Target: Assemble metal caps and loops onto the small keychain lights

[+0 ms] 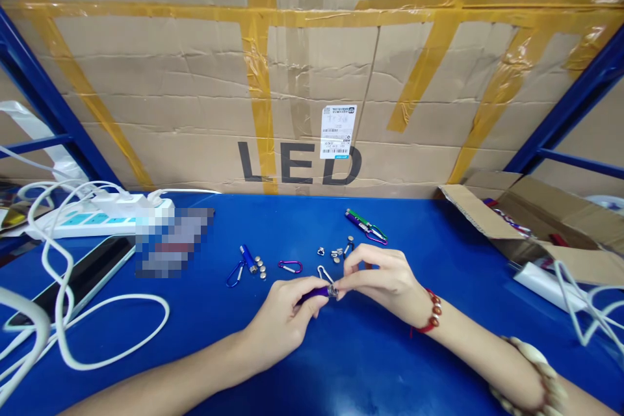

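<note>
My left hand (pixel 287 322) is closed around a purple mini flashlight (pixel 318 293), its silver end pointing right. At that end, my right hand (pixel 385 279) pinches thumb and forefinger together; whatever small piece may be between them is too small to make out. Just beyond my fingers lie a silver carabiner clip (pixel 324 272) and several small metal parts (pixel 336 253). To the left are a purple carabiner (pixel 290 266), several button cells (pixel 262 269), a blue mini flashlight (pixel 247 259) and a blue carabiner (pixel 234 274).
Green and purple mini flashlights (pixel 359 222) with carabiners lie farther back. An open cardboard box (pixel 487 218) stands right. A white power strip (pixel 97 220), looping cables (pixel 121 356) and a phone (pixel 88 266) occupy the left. A large taped carton (pixel 195 104) walls the blue table's back.
</note>
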Tool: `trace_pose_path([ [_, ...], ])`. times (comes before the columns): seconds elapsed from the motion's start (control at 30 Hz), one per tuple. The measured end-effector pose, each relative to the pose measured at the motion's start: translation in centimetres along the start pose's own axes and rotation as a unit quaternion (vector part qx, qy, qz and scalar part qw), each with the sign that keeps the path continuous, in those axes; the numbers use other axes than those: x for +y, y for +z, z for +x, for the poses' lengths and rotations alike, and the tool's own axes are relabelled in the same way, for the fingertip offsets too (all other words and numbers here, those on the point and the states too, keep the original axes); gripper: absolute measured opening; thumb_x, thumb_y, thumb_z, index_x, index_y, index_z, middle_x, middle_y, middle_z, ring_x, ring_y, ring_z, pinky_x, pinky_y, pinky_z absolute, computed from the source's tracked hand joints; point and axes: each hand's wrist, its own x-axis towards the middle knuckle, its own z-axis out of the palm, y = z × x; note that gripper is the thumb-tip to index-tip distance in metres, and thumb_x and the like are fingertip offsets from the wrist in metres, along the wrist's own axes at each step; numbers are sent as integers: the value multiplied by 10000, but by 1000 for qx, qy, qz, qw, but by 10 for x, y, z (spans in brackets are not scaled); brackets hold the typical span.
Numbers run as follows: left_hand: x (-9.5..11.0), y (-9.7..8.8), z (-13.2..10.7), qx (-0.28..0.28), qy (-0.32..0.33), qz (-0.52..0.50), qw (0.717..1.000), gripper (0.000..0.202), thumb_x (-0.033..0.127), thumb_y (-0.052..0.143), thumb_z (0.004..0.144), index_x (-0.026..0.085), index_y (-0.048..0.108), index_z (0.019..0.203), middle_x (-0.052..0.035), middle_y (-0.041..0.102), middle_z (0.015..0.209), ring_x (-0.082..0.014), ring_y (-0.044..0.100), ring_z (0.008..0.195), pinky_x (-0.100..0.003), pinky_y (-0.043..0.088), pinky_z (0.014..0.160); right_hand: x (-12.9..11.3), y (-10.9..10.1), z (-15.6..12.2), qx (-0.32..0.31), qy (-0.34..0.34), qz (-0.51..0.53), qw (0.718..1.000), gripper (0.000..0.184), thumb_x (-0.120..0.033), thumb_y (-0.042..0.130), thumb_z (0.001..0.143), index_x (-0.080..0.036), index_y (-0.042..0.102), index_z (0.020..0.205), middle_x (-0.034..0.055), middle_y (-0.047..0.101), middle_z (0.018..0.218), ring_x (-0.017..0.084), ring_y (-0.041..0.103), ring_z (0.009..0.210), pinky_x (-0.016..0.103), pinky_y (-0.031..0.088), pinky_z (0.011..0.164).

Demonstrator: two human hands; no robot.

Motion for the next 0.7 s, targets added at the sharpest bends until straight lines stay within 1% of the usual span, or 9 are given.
trace_pose_path([
  [0.1, -2, 1, -2, -18, 6, 12, 1000, 183, 191, 410, 841, 154, 587, 866, 12, 544, 643, -78, 443, 525, -168, 331, 502, -2, 1, 1, -26, 29, 26, 999, 142, -230, 570, 813, -214, 696, 749, 10, 581, 713, 83, 514, 640, 193, 384, 578],
  [0.17, -4, 3, -3, -18, -2, -1, 1000, 131, 196, 416, 834, 160, 542, 837, 16, 539, 657, -77, 418, 514, -169, 317, 482, -4, 2, 2, -33, 58, 42, 997, 127, -273, 605, 781, -218, 698, 713, 3, 582, 702, 82, 519, 639, 192, 385, 579],
  [0.27, -7, 4, -5, -11, -13, -24, 1000, 70, 200, 419, 827, 172, 450, 772, 24, 521, 653, -72, 386, 492, -166, 296, 452, -5, 6, 3, -34, 115, 75, 990, 151, -343, 644, 729, -216, 701, 671, -6, 584, 671, 83, 531, 630, 191, 394, 583],
  [0.37, -8, 4, -6, -12, 9, -18, 1000, 72, 173, 426, 821, 178, 423, 749, 29, 527, 665, -66, 374, 494, -160, 293, 457, -5, 8, 3, -44, 181, 116, 976, 184, -388, 672, 681, -210, 702, 644, -11, 581, 647, 83, 536, 613, 191, 397, 567],
  [0.5, -7, 2, -6, -1, 38, -5, 999, 93, 155, 438, 820, 176, 424, 731, 24, 551, 676, -66, 414, 515, -155, 316, 478, -7, 8, 4, -55, 245, 165, 954, 226, -425, 694, 637, -199, 699, 625, -6, 579, 648, 92, 533, 610, 202, 399, 556],
  [0.57, -8, 2, -6, 7, 48, -6, 999, 95, 157, 443, 823, 175, 435, 731, 13, 569, 693, -74, 461, 540, -155, 347, 494, -9, 8, 5, -55, 267, 179, 945, 233, -430, 701, 627, -197, 697, 615, -3, 578, 644, 98, 532, 615, 210, 400, 560],
  [0.7, -12, 4, -7, 43, 88, -3, 995, 81, 140, 457, 823, 173, 465, 750, -9, 589, 736, -105, 558, 663, -168, 424, 593, -12, 10, 7, -45, 308, 206, 928, 228, -406, 740, 585, -182, 694, 589, 5, 572, 613, 105, 512, 595, 221, 394, 550],
])
